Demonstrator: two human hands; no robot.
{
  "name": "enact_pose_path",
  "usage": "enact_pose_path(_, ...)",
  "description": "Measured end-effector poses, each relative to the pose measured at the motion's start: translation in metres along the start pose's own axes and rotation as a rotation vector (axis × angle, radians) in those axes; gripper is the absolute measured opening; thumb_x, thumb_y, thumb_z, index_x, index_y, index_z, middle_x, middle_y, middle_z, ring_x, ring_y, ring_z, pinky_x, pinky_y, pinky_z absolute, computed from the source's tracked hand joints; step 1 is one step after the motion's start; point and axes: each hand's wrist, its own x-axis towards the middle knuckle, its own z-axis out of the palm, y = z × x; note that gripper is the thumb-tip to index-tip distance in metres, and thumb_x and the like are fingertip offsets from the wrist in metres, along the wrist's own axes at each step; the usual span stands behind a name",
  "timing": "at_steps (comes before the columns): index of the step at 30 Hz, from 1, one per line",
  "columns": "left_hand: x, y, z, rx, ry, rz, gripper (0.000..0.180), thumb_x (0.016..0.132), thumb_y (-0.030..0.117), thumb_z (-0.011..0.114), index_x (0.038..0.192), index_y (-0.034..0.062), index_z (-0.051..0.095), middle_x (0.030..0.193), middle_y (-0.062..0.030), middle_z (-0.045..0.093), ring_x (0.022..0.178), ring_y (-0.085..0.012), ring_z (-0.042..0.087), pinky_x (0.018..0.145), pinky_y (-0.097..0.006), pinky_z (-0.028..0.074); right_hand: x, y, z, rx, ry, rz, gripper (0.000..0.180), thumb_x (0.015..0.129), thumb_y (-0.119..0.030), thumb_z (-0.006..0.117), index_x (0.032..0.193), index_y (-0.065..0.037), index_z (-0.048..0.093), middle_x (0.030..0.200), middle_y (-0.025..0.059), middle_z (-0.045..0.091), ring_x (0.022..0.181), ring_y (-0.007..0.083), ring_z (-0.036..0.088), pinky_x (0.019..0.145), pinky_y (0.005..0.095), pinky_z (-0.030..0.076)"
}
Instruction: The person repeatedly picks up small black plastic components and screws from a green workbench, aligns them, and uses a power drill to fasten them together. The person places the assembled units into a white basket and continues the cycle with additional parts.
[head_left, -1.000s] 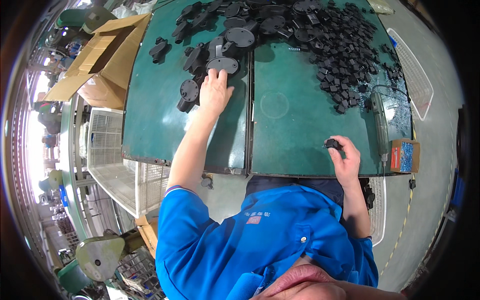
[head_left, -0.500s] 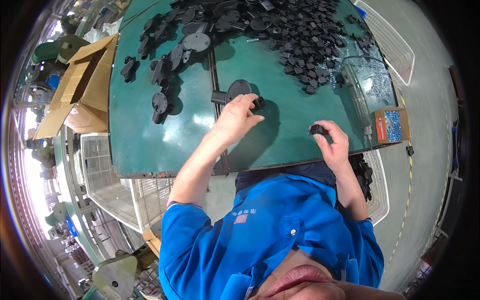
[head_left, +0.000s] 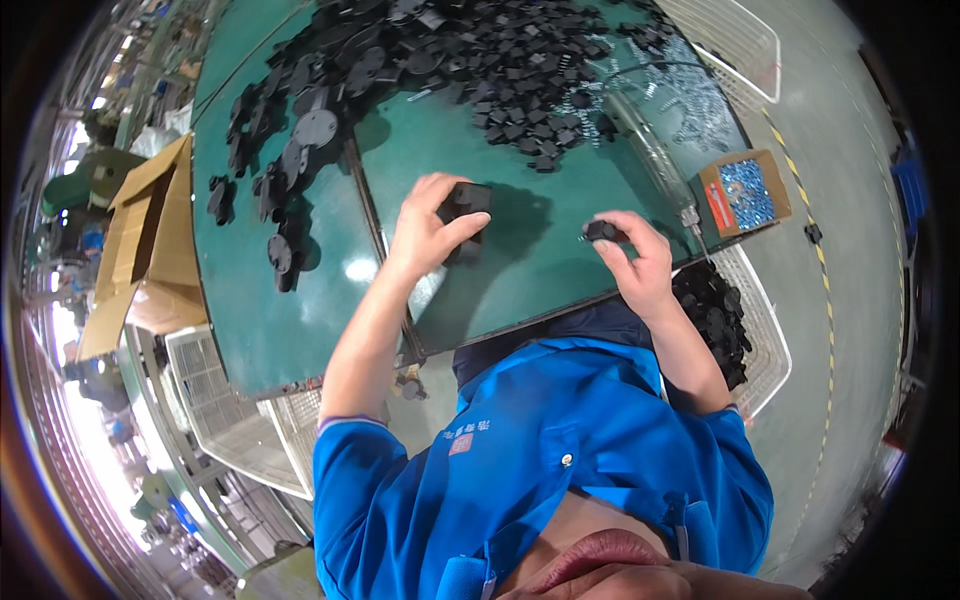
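My left hand (head_left: 425, 230) is closed around a black plastic housing (head_left: 470, 200), held over the green table (head_left: 330, 330). Its squarish end shows between the thumb and fingers; the palm hides part of the rest. To the right, my right hand (head_left: 645, 268) pinches a small black plastic block (head_left: 601, 231) between thumb and fingertips. A tiny pale bit sticks out at the block's left end, too small to name surely. The two pieces are apart.
Black housings (head_left: 318, 128) and small black blocks (head_left: 525, 115) lie heaped at the back, beside loose springs (head_left: 690, 110). A clear-bodied tool (head_left: 645, 150) lies near a carton of blue screws (head_left: 745, 195). A cardboard box (head_left: 165, 245) stands left, a white basket (head_left: 770, 350) right.
My left hand has turned the housing: its round disc faced up before, and now the squarish end shows. The right hand still pinches the small block. The whole view has shifted.
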Motion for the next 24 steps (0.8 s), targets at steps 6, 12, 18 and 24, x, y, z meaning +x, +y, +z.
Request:
enact_pose_path(6, -0.033, 0.067, 0.076, -1.664, 0.004, -0.592, 0.045, 0.093, 0.04, 0.065, 0.119, 0.0043, 0.058, 0.108, -0.0128, 0.067, 0.093, -0.0215, 0.067, 0.08, -0.036, 0.058, 0.026, -0.018, 0.015, -0.026, 0.137, -0.351, 0.027, 0.085, -0.011, 0.073, 0.107, 0.0, 0.062, 0.099, 0.0128, 0.069, 0.081, 0.0253, 0.064, 0.072, 0.0324, 0.052)
enact_pose_path(12, -0.047, 0.077, 0.09, -1.73, -0.028, -0.567, 0.052, 0.095, 0.043, 0.06, 0.131, 0.0065, 0.052, 0.123, -0.011, 0.06, 0.112, -0.0224, 0.061, 0.094, -0.038, 0.053, 0.028, -0.021, 0.033, -0.12, 0.165, -0.403, 0.027, 0.084, -0.012, 0.073, 0.105, 0.0, 0.063, 0.1, 0.014, 0.068, 0.081, 0.0267, 0.064, 0.066, 0.0333, 0.053)
enact_pose_path(18, -0.048, 0.073, 0.087, -1.709, 0.028, -0.5, 0.052, 0.092, 0.038, 0.067, 0.13, 0.0065, 0.051, 0.119, -0.0098, 0.06, 0.108, -0.021, 0.062, 0.092, -0.037, 0.054, 0.029, -0.038, 0.035, -0.117, 0.129, -0.276, 0.022, 0.083, -0.012, 0.073, 0.1, -0.001, 0.065, 0.094, 0.0132, 0.066, 0.082, 0.0278, 0.064, 0.066, 0.0339, 0.053)
enact_pose_path(24, -0.046, 0.055, 0.087, -1.589, 0.089, -0.312, 0.036, 0.092, 0.017, 0.069, 0.124, 0.0031, 0.061, 0.111, -0.0049, 0.065, 0.098, -0.013, 0.063, 0.085, -0.029, 0.053, 0.034, -0.068, 0.011, -0.394, -0.151, -0.15, 0.021, 0.079, -0.011, 0.073, 0.097, -0.003, 0.066, 0.09, 0.0104, 0.064, 0.08, 0.0302, 0.063, 0.067, 0.0386, 0.051)
